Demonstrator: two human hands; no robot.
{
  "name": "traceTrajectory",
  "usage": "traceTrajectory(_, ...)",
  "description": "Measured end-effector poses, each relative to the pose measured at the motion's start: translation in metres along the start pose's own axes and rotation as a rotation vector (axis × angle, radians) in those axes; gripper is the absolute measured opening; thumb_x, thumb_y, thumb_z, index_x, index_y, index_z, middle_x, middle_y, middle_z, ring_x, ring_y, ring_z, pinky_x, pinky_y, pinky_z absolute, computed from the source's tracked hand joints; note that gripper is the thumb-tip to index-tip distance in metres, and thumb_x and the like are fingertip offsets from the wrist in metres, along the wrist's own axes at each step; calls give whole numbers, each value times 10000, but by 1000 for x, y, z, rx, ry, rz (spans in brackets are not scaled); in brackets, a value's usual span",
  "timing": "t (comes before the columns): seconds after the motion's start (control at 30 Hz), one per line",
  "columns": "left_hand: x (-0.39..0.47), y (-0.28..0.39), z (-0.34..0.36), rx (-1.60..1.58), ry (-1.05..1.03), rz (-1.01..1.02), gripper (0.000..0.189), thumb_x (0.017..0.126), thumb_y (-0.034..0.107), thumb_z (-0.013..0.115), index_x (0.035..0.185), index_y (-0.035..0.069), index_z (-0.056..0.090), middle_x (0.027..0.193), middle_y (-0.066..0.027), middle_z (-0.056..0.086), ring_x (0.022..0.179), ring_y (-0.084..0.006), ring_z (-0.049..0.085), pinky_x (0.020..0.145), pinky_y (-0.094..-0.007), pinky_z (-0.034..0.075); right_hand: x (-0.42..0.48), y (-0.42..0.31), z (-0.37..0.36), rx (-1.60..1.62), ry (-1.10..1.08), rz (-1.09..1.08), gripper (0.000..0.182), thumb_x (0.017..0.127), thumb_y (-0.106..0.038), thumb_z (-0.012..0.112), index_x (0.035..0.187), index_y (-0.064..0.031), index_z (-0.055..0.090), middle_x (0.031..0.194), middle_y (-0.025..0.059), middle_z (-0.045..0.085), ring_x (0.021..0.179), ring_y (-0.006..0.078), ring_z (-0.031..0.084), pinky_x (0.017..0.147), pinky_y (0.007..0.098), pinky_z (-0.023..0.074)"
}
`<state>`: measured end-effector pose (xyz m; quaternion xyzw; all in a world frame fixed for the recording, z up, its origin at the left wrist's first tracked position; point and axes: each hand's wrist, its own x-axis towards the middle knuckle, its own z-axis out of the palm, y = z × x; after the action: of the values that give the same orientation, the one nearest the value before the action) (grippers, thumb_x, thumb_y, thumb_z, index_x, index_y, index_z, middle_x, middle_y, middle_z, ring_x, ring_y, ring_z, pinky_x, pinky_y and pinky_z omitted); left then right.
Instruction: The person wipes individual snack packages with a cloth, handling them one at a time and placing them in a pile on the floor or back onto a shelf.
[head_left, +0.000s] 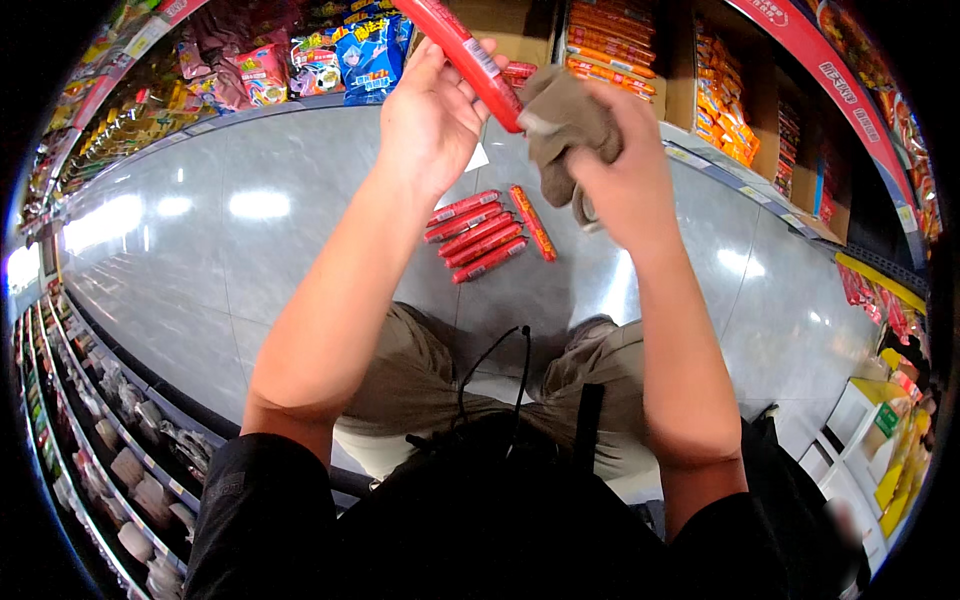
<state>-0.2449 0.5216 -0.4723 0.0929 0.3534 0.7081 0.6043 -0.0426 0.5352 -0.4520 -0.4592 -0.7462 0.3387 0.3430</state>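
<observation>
A long red plastic-wrapped sausage (469, 60) slants across the fingers of my left hand (431, 124), held up in front of the shelf. My right hand (637, 169) grips a bunched brown cloth (574, 124), blurred as if in motion. That cloth meets or overlaps the lower end of the sausage; the exact contact is hard to make out. On the grey tiled floor between my feet and the shelf, several similar red sausages (484, 245) lie side by side in a row. One more red sausage (532, 223) rests at an angle to their right.
Ahead, a low shelf carries a blue snack bag (370, 67), an open cardboard box (519, 34) and orange snack packs (721, 105). Tiered shelving (142, 465) with packaged goods runs behind on the left. White cartons (851, 420) stand at the right.
</observation>
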Motion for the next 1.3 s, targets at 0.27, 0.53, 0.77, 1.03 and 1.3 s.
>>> traceTrajectory(0.27, -10, -25, 16, 172, -77, -39, 385, 1076, 365, 490, 1327, 77, 542, 1350, -102, 618, 1181, -261, 605, 1035, -418, 499, 1, 6, 15, 210, -74, 23, 579, 752, -117, 721, 1305, -11, 586, 1253, 177, 581, 1155, 321, 613, 1017, 396, 481)
traceTrajectory(0.53, 38, 48, -25, 422, -297, 82, 417, 1028, 320, 603, 1354, 70, 532, 1247, -114, 658, 1108, -255, 632, 1039, -431, 482, -18, -5, -4, -240, -944, 136, 492, 768, -154, 700, 1258, -180, 665, 1278, 136, 597, 1159, 350, 621, 988, 442, 508)
traceTrajectory(0.77, 149, 26, -19, 1399, -327, 182, 432, 963, 241, 607, 1346, 44, 571, 1198, -174, 668, 1115, -360, 622, 982, -441, 494, -47, -18, 9, -114, -1118, -29, 416, 791, -115, 682, 1198, -204, 676, 1257, 88, 573, 1112, 340, 634, 909, 478, 524)
traceTrajectory(1.03, 231, -26, -84, 2306, -772, 7, 518, 980, 269, 619, 1480, 229, 489, 1322, -184, 643, 1228, -358, 603, 1039, -445, 474, -55, -18, -10, -236, -1099, -1, 391, 796, -95, 678, 1177, -181, 675, 1260, 105, 572, 1051, 359, 657, 910, 498, 520)
traceTrajectory(1.3, 213, -53, -91, 2561, -567, 152, 433, 1035, 347, 468, 1439, 211, 549, 1340, -232, 598, 1286, -403, 550, 1071, -493, 467, -60, -11, -24, -199, -1079, -11, 392, 787, -113, 677, 1172, -183, 674, 1225, 117, 592, 1058, 357, 654, 893, 508, 524)
